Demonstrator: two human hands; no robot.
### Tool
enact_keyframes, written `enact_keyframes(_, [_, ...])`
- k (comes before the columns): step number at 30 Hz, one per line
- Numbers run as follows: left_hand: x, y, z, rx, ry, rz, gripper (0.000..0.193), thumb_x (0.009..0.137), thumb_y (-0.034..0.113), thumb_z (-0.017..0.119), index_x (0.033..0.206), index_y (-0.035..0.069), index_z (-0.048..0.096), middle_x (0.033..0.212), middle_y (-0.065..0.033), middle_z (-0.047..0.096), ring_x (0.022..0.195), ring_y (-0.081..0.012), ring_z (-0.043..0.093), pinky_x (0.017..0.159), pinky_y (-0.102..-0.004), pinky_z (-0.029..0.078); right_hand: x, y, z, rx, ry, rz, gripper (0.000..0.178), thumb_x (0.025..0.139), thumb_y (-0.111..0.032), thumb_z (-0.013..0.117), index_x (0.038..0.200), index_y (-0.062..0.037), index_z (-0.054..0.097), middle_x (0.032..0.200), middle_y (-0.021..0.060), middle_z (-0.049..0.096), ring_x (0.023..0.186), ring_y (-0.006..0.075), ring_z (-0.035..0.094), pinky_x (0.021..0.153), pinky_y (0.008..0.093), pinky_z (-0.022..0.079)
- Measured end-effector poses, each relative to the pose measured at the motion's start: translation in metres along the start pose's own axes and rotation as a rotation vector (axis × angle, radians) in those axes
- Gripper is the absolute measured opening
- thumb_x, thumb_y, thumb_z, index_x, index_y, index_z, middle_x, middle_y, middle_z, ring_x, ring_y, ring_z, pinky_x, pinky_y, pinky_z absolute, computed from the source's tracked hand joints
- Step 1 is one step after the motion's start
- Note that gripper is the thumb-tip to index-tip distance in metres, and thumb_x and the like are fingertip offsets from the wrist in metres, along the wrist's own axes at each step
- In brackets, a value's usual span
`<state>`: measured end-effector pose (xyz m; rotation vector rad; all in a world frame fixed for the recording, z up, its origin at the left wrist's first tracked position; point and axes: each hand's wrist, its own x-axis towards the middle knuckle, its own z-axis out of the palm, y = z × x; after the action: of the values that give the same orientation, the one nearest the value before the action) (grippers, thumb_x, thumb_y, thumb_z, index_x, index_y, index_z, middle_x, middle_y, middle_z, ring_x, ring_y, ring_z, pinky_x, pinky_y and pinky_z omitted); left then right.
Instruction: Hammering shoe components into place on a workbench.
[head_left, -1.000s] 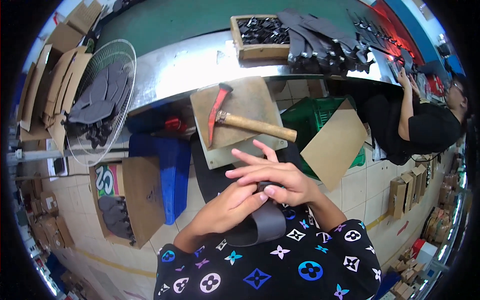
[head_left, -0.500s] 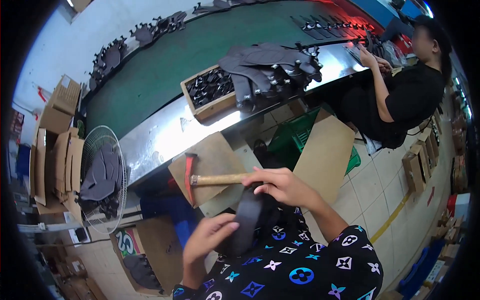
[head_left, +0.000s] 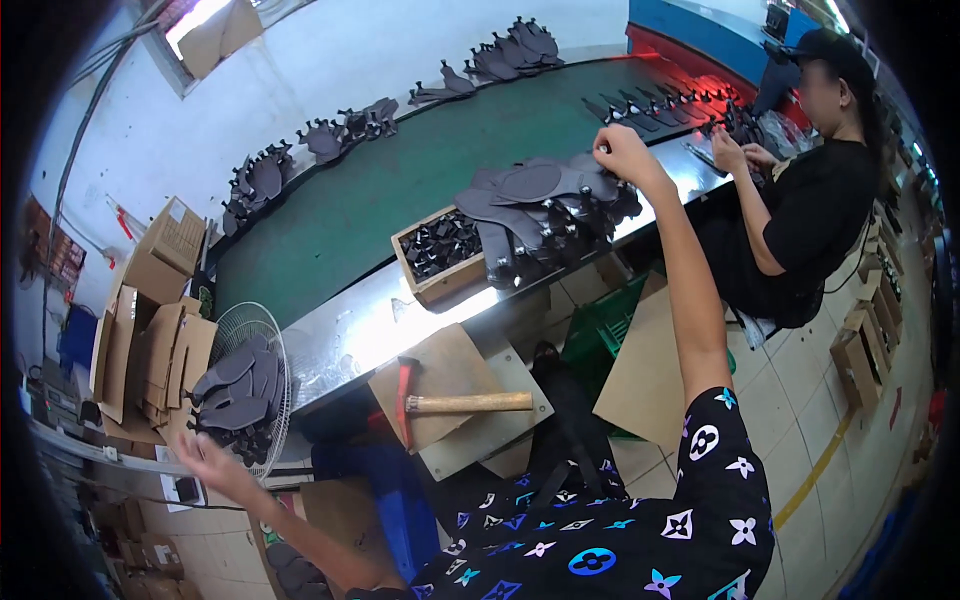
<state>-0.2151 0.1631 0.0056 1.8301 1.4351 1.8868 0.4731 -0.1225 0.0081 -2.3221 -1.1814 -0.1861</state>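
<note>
My left hand is stretched out at the left, fingers apart and holding nothing visible. It is beside a white wire basket of dark grey, sole-shaped pieces with black fittings. Over the right end of a heap of similar dark grey pieces, my right hand has its fingers curled in; whatever they pinch is too small to make out. A hammer with a red head and wooden handle lies on a brown board in front of me.
A wooden box of small black parts stands on the metal table edge. Behind it runs a green belt with more grey pieces. Folded cardboard stands left. A co-worker in black sits right, near a green crate.
My right hand has let go of the hammer and reached up to the heap. My left hand has moved left to the basket, without the dark piece it held. The view has shifted.
</note>
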Motion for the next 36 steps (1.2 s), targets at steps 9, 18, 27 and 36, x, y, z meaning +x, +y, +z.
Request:
enact_keyframes(9, [-0.098,0.165,0.106,-0.077,-0.577,0.506,0.057,0.091,0.012,0.066,0.141,-0.001,0.043,0.149,-0.0216,0.043,0.144,-0.0367,0.033,0.12,-0.0466,0.023,0.003,-0.182,0.006,-0.14,0.619,-0.728,0.022,0.079,0.004,0.067,0.101,0.0006,0.064,0.109,0.0144,0.062,0.103,0.0316,0.063,0.09,0.036,0.054])
enact_keyframes(18, [-0.127,0.167,0.09,-0.408,-0.532,0.005,0.036,0.105,0.027,0.055,0.125,0.0,0.044,0.101,-0.0119,0.063,0.089,-0.0216,0.061,0.095,-0.0347,0.042,-0.155,-0.294,0.069,0.636,0.255,-0.875,0.083,0.083,-0.037,0.078,0.147,-0.0066,0.034,0.148,0.0231,0.035,0.132,0.0411,0.044,0.106,0.0495,0.045])
enact_keyframes(27, [-0.183,0.109,0.08,-0.833,-0.751,-0.656,0.051,0.107,0.02,0.048,0.15,-0.002,0.033,0.138,-0.0133,0.051,0.125,-0.0191,0.049,0.109,-0.0314,0.035,-0.306,-0.172,0.145,0.154,-0.366,0.049,0.058,0.087,-0.04,0.074,0.127,-0.005,0.052,0.117,0.0237,0.063,0.081,0.0321,0.072,0.058,0.0366,0.056])
enact_keyframes(36, [-0.202,0.08,0.12,-0.832,-0.884,-0.888,0.046,0.104,0.012,0.046,0.147,-0.003,0.039,0.126,-0.0096,0.059,0.108,-0.0136,0.057,0.095,-0.026,0.045,-0.337,-0.217,0.141,0.858,-0.551,0.359,0.057,0.082,-0.037,0.082,0.121,-0.0014,0.06,0.071,0.0067,0.064,0.051,0.0127,0.056,0.05,0.0305,0.044])
